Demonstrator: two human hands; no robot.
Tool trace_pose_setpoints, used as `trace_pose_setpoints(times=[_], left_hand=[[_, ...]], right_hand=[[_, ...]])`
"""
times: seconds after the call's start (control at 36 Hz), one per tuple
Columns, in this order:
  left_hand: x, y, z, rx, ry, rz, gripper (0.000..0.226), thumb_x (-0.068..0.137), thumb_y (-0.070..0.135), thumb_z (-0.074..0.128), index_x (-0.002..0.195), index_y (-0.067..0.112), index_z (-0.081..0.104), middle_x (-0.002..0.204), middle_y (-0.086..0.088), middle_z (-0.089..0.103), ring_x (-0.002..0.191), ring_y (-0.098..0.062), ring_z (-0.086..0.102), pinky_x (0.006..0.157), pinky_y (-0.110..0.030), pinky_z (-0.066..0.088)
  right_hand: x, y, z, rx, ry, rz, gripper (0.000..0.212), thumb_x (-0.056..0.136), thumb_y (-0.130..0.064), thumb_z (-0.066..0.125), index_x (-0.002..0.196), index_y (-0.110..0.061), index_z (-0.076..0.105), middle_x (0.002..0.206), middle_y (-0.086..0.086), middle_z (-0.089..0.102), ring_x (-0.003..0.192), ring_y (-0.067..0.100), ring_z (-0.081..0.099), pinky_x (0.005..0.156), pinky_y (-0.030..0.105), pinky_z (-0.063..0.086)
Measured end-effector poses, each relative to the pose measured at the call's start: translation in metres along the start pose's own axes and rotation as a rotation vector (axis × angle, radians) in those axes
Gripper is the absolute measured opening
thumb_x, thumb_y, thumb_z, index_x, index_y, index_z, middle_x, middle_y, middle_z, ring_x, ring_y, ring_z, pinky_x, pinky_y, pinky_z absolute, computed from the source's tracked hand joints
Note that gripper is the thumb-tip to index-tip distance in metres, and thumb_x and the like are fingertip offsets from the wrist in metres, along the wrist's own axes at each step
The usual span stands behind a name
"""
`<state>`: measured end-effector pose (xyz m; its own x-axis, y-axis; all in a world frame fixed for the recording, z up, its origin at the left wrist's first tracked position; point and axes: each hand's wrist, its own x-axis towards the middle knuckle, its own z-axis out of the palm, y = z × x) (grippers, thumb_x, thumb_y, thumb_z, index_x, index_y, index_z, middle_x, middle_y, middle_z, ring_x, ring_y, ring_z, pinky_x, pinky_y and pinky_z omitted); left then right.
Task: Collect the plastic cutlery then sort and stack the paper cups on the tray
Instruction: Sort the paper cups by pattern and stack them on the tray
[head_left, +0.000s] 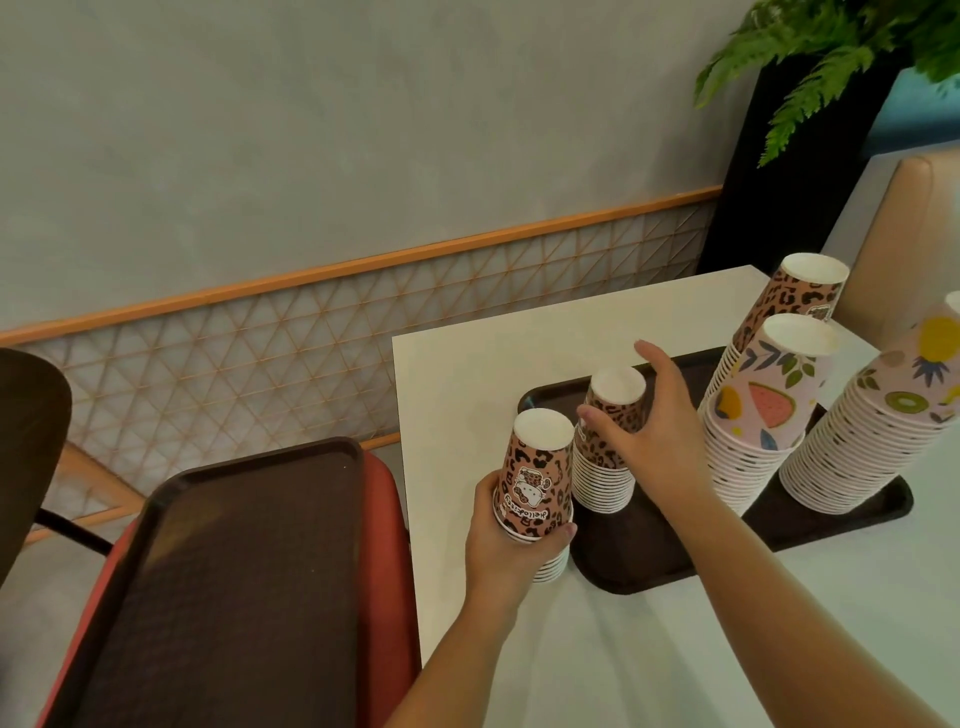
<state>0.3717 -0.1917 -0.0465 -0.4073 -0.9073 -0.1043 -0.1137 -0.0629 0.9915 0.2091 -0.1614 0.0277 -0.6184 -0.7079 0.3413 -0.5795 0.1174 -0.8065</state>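
Head view showed the left hand (511, 540) gripping a short stack of leopard cups (535, 483), fingers (566, 530) curled round its lower rims, held upside down and upright at the near-left corner of the tray (639, 566). Just to its right, on the tray, stood a second leopard stack (610, 441), its long axis also vertical; the right hand (654, 431) rested against it with fingers spread and relaxed. The held stack probably needed lifting above and over that one. Five cup stacks were visible: three leopard, including a tall one (800, 301) at the back, and two fruit-print ones (763, 410). A second tray (234, 571) lay on a red chair (387, 519) beside the bench (519, 338). No cutlery showed.
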Motion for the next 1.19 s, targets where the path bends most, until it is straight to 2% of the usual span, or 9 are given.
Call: trace_pose_setpoints(times=[0.14, 0.25, 0.33, 0.53, 0.67, 0.78, 0.89, 1.03, 1.19], left_hand=[[0.001, 0.006, 0.002, -0.03, -0.005, 0.019, 0.073, 0.059, 0.011, 0.087, 0.11, 0.042, 0.046, 0.116, 0.014, 0.059, 0.107, -0.003, 0.058, 0.082, -0.016, 0.051], [0.001, 0.011, 0.005, -0.056, -0.005, 0.028, 0.072, 0.058, 0.008, 0.086, 0.11, 0.04, 0.048, 0.113, 0.014, 0.061, 0.103, 0.0, 0.06, 0.08, -0.015, 0.051], [0.002, 0.012, 0.006, -0.036, -0.018, 0.036, 0.076, 0.057, 0.011, 0.086, 0.112, 0.043, 0.045, 0.117, 0.014, 0.059, 0.109, -0.005, 0.058, 0.087, -0.021, 0.05], [-0.003, 0.009, 0.005, -0.001, -0.067, 0.028, 0.092, 0.047, 0.029, 0.088, 0.126, 0.035, 0.043, 0.12, 0.015, 0.059, 0.113, -0.005, 0.057, 0.093, -0.027, 0.051], [-0.004, 0.008, 0.006, 0.012, -0.06, -0.013, 0.081, 0.052, 0.018, 0.088, 0.122, 0.031, 0.049, 0.115, 0.011, 0.063, 0.108, -0.007, 0.06, 0.089, -0.026, 0.052], [-0.005, 0.008, 0.007, 0.037, -0.049, -0.028, 0.069, 0.057, 0.014, 0.088, 0.112, 0.032, 0.051, 0.108, 0.01, 0.064, 0.101, -0.006, 0.061, 0.081, -0.02, 0.052], [-0.006, 0.007, 0.006, 0.045, -0.035, -0.035, 0.066, 0.057, 0.013, 0.087, 0.106, 0.038, 0.05, 0.107, 0.01, 0.065, 0.101, -0.007, 0.061, 0.082, -0.021, 0.051], [-0.005, 0.008, 0.006, 0.072, -0.034, -0.051, 0.071, 0.059, 0.016, 0.086, 0.116, 0.032, 0.047, 0.114, 0.013, 0.059, 0.107, -0.008, 0.057, 0.087, -0.021, 0.05], [-0.006, 0.012, 0.006, 0.066, -0.029, -0.062, 0.071, 0.059, 0.016, 0.087, 0.115, 0.033, 0.046, 0.113, 0.015, 0.059, 0.106, -0.006, 0.056, 0.089, -0.022, 0.05]], right_hand=[[-0.013, -0.018, 0.002, 0.092, -0.087, -0.153, 0.075, 0.075, -0.048, 0.068, 0.137, -0.023, 0.034, 0.139, -0.01, 0.044, 0.124, -0.003, 0.039, 0.096, 0.002, 0.029], [-0.025, -0.021, 0.012, 0.134, -0.398, -0.092, 0.081, 0.071, -0.048, 0.073, 0.137, -0.029, 0.03, 0.128, -0.019, 0.048, 0.117, -0.008, 0.044, 0.1, 0.011, 0.036], [-0.031, -0.018, 0.021, 0.086, -0.481, -0.047, 0.077, 0.069, -0.044, 0.074, 0.132, -0.026, 0.034, 0.117, -0.019, 0.05, 0.109, -0.005, 0.048, 0.097, 0.017, 0.041], [-0.03, -0.018, 0.019, 0.134, -0.384, 0.006, 0.063, 0.073, -0.04, 0.073, 0.124, -0.031, 0.037, 0.112, -0.018, 0.053, 0.104, -0.004, 0.05, 0.086, 0.008, 0.038], [-0.021, -0.028, 0.012, 0.149, -0.285, -0.005, 0.057, 0.074, -0.036, 0.072, 0.12, -0.028, 0.04, 0.108, -0.016, 0.053, 0.103, 0.0, 0.05, 0.087, 0.018, 0.041], [-0.008, -0.036, 0.001, 0.17, -0.158, -0.04, 0.051, 0.072, -0.035, 0.074, 0.111, -0.029, 0.04, 0.094, -0.027, 0.053, 0.085, -0.015, 0.052, 0.069, 0.0, 0.043], [0.007, -0.045, -0.013, 0.226, 0.037, -0.087, 0.058, 0.072, -0.033, 0.074, 0.119, -0.024, 0.041, 0.1, -0.024, 0.053, 0.09, -0.016, 0.052, 0.075, -0.003, 0.041], [0.023, -0.043, -0.022, 0.186, 0.163, -0.134, 0.063, 0.075, -0.027, 0.075, 0.125, -0.017, 0.039, 0.109, -0.016, 0.048, 0.1, -0.014, 0.043, 0.079, -0.008, 0.032], [0.026, -0.018, -0.015, 0.104, 0.127, -0.019, 0.069, 0.075, -0.032, 0.074, 0.13, -0.012, 0.037, 0.126, -0.001, 0.053, 0.112, 0.006, 0.048, 0.085, 0.011, 0.036]])
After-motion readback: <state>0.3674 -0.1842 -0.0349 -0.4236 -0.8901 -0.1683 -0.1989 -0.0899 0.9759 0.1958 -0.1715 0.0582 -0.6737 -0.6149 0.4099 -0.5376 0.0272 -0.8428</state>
